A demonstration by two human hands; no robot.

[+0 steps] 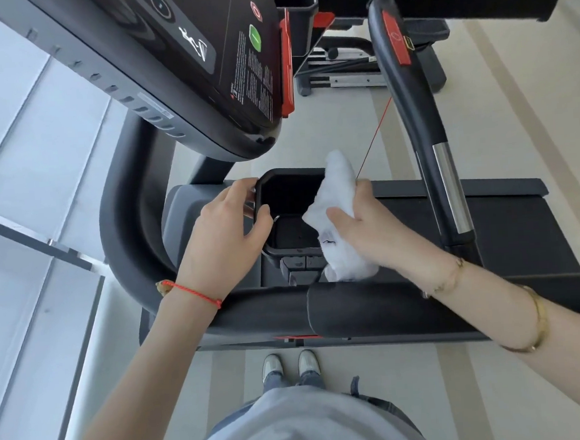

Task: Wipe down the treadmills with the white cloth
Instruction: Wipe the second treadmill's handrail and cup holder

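Along the far left runs a pale glass wall (21, 170) with a dark metal rail (36, 237) crossing it. Next comes the treadmill (126, 210), its curved dark upright rising to a tilted black console (201, 54). The console face carries a white running-figure graphic, a green oval button (255, 37), a red ring-shaped mark above it and a block of small white print, too fine to read. A red safety clip (285, 65) sits at the console's right edge.

The left hand (227, 231), a red cord bracelet (197, 293) at its wrist, curls its fingers and thumb round the left rim of the black cup-holder tray (262, 187). The tray is a deep, dark, squarish well; nothing can be seen lying on its floor, though its right side is covered by the white cloth (335, 196).

The cloth is bunched, one end standing above the tray's right rim and the other hanging down to the padded front handlebar (356, 304). The right hand (368, 228) grips it, thumb pressed across the fabric and fingers wrapped behind. A thin chain bracelet (447, 279) and a gold bangle (536, 323) sit on that forearm.

A thin red cord (375, 134) slants up from near the right hand toward the side handrail (414, 108), which bears a red stop switch (396, 39) and a chrome grip sensor (451, 188). The black running belt (515, 224) lies to the right. Below, white shoes (290, 364) stand on a pale striped floor (498, 377).
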